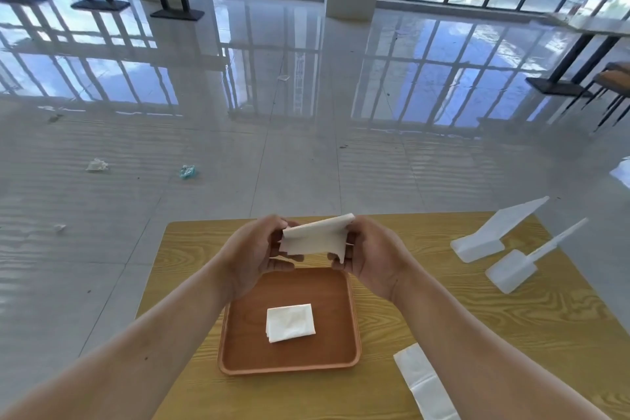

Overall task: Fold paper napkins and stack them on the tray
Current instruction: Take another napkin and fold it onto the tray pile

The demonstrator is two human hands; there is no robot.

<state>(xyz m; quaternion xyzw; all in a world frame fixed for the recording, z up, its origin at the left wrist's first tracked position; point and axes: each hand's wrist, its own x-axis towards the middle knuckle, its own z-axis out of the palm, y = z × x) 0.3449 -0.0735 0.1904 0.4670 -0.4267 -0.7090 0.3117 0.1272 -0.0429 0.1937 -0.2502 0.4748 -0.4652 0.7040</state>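
Observation:
A white paper napkin (pixel 315 235), partly folded, hangs in the air above the far edge of the tray. My left hand (pixel 254 254) pinches its left end and my right hand (pixel 370 254) pinches its right end. Below them a brown wooden tray (pixel 238 341) lies on the yellow wood-grain table (pixel 477 310). One folded white napkin (pixel 290 322) rests flat near the tray's middle. Another napkin (pixel 422 385), long and unfolded, lies on the table to the right of the tray, partly hidden by my right forearm.
Two white plastic scoops (pixel 491 235) (pixel 525 262) lie at the table's far right. The table's left edge runs close to the tray. Beyond the table is a glossy tiled floor with scraps of litter (pixel 97 165), a pillar, and other tables by the windows.

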